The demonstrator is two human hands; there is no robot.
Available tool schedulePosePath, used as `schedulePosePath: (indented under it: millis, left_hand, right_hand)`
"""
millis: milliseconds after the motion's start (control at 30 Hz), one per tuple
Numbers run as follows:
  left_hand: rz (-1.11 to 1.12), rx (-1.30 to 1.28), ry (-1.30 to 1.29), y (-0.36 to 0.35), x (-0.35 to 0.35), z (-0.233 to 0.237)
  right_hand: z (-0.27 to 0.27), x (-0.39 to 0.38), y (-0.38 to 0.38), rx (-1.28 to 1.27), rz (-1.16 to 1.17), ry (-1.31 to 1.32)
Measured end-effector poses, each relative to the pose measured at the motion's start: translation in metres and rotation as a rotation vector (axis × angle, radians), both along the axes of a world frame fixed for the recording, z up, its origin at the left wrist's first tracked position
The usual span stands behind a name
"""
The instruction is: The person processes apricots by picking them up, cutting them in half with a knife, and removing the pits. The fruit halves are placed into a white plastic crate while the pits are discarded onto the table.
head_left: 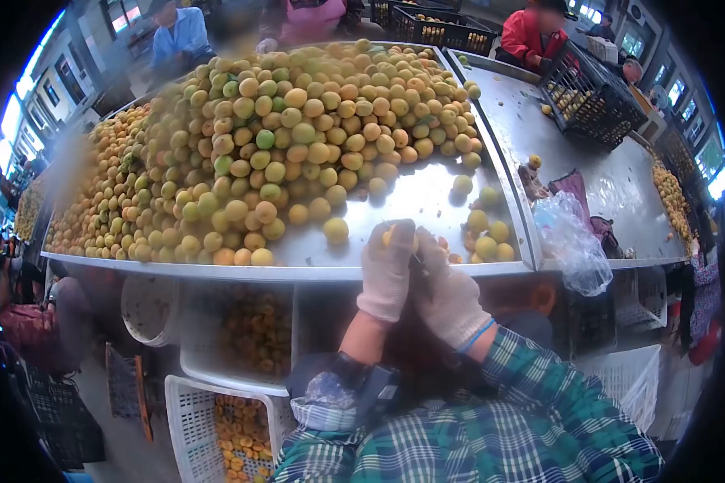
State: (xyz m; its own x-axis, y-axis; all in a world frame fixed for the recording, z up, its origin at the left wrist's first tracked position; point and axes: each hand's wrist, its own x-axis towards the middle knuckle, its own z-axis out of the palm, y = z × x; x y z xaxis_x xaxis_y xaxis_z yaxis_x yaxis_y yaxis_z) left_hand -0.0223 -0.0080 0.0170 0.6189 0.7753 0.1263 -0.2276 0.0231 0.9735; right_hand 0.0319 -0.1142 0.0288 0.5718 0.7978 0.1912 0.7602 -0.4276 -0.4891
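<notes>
My left hand (388, 270), in a pale work glove, closes around an apricot (388, 236) just over the front edge of the metal table (417, 187). Close beside it, my gloved right hand (449, 296) has its fingers curled in against the left. What those fingers grip, if anything, is too small to make out. A big heap of apricots (298, 133), yellow-green to orange, spreads over the table to the left and ahead. One loose apricot (336, 230) lies left of my hands, and a few greenish ones (486, 247) lie to the right.
A raised metal rim (503, 173) divides off the right-hand table, where a clear plastic bag (572, 241) hangs over the edge and a black crate (592, 97) stands tilted. Below, a white crate (187, 427) holds halved apricots (243, 435). Across the table, people (179, 36) work.
</notes>
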Motion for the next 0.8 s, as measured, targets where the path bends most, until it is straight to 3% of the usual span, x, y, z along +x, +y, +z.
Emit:
schedulePosePath:
  millis: [33,67,100,167,200,267,300,367,467,567,600,633,700,733,800]
  left_hand:
    - [0.001,-0.045,-0.008,0.001,0.0,-0.004]
    - [0.005,0.114,0.081,0.005,0.0,-0.01]
    - [0.003,0.116,0.078,0.006,0.0,-0.012]
    - [-0.085,0.235,0.303,0.008,-0.001,-0.014]
    - [-0.03,0.463,0.222,0.006,-0.001,-0.022]
    - [-0.022,0.513,0.194,0.009,0.002,-0.031]
    - [0.001,0.546,0.181,0.01,0.003,-0.028]
    - [0.009,0.518,0.159,0.004,0.0,-0.012]
    - [-0.008,0.129,0.083,-0.002,-0.004,-0.006]
    - [-0.044,0.181,0.03,0.0,-0.007,-0.021]
    - [0.047,0.673,0.051,0.009,0.001,-0.053]
    - [0.033,0.681,0.04,0.008,0.0,-0.053]
    - [-0.04,0.44,0.045,0.004,0.001,-0.046]
    - [-0.117,0.144,0.069,-0.014,-0.008,0.003]
    - [-0.088,0.187,0.091,-0.008,-0.004,-0.005]
  right_hand:
    - [-0.008,0.001,0.003,-0.006,-0.013,-0.029]
    - [-0.015,0.002,0.001,-0.02,-0.035,-0.038]
    - [-0.019,0.004,-0.001,-0.018,-0.037,-0.041]
    - [-0.021,0.008,-0.005,-0.041,-0.065,-0.036]
    - [-0.014,0.009,-0.005,-0.029,-0.082,-0.045]
    - [0.003,0.009,-0.006,-0.235,-0.08,-0.051]
    - [0.004,0.01,-0.008,-0.221,-0.103,-0.054]
    - [0.001,0.009,-0.012,-0.069,-0.046,-0.105]
    - [-0.001,0.001,-0.01,-0.026,-0.051,-0.191]
    - [-0.011,0.001,-0.01,-0.033,-0.075,-0.239]
    - [-0.016,0.004,-0.009,-0.066,-0.086,-0.203]
    - [-0.018,0.006,-0.01,-0.099,-0.097,-0.168]
    - [-0.016,0.01,-0.011,-0.089,-0.096,-0.144]
    - [-0.015,0.01,-0.008,-0.121,-0.108,-0.134]
    - [-0.001,0.009,-0.007,-0.164,-0.103,-0.108]
